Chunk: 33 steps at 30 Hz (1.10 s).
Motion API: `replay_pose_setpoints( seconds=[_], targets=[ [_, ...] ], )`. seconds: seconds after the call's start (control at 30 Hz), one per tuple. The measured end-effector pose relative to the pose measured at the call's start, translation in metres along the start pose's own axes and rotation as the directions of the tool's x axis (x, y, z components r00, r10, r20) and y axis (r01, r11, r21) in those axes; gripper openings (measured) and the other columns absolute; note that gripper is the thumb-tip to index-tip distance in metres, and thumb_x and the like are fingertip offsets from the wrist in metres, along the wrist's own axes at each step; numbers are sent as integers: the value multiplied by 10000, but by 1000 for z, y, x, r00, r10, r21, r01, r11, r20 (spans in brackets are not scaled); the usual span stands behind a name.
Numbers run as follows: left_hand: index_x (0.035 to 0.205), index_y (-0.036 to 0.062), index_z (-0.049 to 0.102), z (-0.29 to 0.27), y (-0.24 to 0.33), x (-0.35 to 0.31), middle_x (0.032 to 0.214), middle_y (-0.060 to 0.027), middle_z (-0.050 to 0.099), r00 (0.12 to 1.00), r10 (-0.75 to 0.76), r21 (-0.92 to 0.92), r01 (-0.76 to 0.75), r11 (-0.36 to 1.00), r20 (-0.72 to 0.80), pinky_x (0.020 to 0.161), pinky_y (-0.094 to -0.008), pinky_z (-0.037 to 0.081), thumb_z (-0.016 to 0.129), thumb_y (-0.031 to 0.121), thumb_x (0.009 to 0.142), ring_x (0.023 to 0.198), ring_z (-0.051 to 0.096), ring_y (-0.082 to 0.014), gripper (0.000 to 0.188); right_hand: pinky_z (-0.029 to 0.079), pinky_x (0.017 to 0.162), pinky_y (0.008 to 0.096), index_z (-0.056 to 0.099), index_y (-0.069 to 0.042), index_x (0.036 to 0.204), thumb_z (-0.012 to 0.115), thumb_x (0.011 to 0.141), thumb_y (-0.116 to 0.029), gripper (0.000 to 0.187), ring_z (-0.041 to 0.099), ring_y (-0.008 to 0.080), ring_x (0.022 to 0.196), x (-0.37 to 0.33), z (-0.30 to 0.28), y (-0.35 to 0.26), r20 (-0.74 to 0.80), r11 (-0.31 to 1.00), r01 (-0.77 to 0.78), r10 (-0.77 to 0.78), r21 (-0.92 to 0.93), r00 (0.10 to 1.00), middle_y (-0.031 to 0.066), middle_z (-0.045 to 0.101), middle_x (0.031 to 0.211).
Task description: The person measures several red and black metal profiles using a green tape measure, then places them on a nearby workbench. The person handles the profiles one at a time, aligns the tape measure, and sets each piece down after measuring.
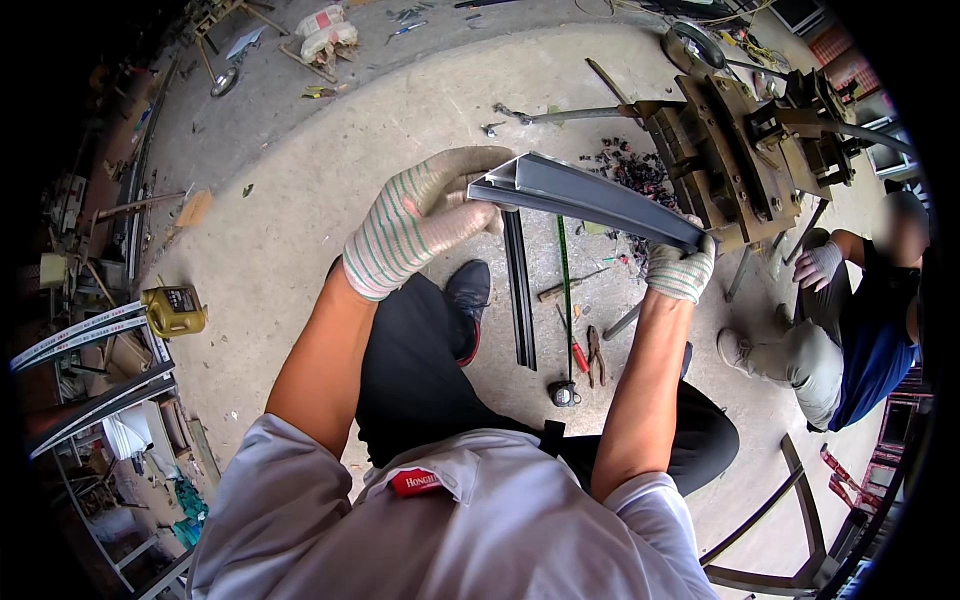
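A dark grey metal profile (600, 200) with a hollow, bare-metal cut end is held up in front of me, spanning both hands. My left hand (405, 225), in a white glove with green stripes, is closed at the cut end, thumb below and fingers above. At the other end my right hand (680, 272), gloved alike, is wrapped around the profile. Below it on the floor lie a black profile strip (520, 300) and a tape measure (564, 393) with its green tape (563, 260) pulled out. Pliers (596, 355) and a red-handled screwdriver (579, 357) lie beside them.
A heavy metal machine (720, 150) stands at the upper right, with dark scraps (630, 165) beneath it. Another person (860, 310) sits low at the right. A yellow-green canister (174, 312) and long strips (80, 330) are at the left. A curved metal frame (805, 510) lies lower right.
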<state>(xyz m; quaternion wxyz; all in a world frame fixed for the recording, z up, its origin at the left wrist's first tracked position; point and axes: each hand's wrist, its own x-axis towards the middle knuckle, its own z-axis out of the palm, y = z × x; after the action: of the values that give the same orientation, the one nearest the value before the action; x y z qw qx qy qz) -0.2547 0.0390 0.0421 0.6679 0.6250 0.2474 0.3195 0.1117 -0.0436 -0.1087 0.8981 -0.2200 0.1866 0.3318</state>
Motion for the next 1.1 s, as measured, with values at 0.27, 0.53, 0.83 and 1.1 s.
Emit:
replay_pose_setpoints(
  seconds=[0.27, 0.53, 0.83, 1.1],
  targets=[
    [1356, -37, 599, 41, 7, -5, 1031, -103, 750, 995, 97, 157, -97, 983, 4, 844, -306, 576, 615, 150, 1051, 902, 705, -142, 357, 508, 1033, 578, 646, -35, 1080, 449, 1043, -266, 306, 670, 342, 1058, 5, -21, -3, -35, 998, 46, -44, 45, 998, 151, 714, 1106],
    [1314, -22, 638, 56, 13, -3, 1004, -53, 732, 972, 218, 393, -234, 889, 86, 833, -269, 558, 625, 106, 1037, 893, 678, -105, 305, 422, 1118, 676, 552, -13, 1377, 400, 1061, -345, 483, 545, 424, 1338, -4, -35, 21, -96, 999, 38, -41, -36, 995, 220, 588, 1426],
    [1309, -19, 653, 69, 11, 2, 1136, -83, 717, 970, 187, 388, -233, 892, 153, 932, -291, 542, 641, 71, 1019, 1003, 692, -138, 304, 468, 1064, 676, 515, -90, 1396, 373, 1096, -429, 475, 576, 395, 1266, 8, -70, 22, -43, 990, -125, 129, 70, 991, 170, 573, 1421],
    [1231, 24, 710, 85, 8, 10, 1028, -149, 727, 947, 282, 491, -321, 810, 154, 832, -341, 546, 689, 172, 982, 912, 700, -269, 291, 586, 952, 607, 593, -17, 1238, 322, 1105, -419, 502, 679, 397, 1134, -10, -79, 40, -143, 963, -264, 269, 50, 953, 211, 679, 1248]
  ],
)
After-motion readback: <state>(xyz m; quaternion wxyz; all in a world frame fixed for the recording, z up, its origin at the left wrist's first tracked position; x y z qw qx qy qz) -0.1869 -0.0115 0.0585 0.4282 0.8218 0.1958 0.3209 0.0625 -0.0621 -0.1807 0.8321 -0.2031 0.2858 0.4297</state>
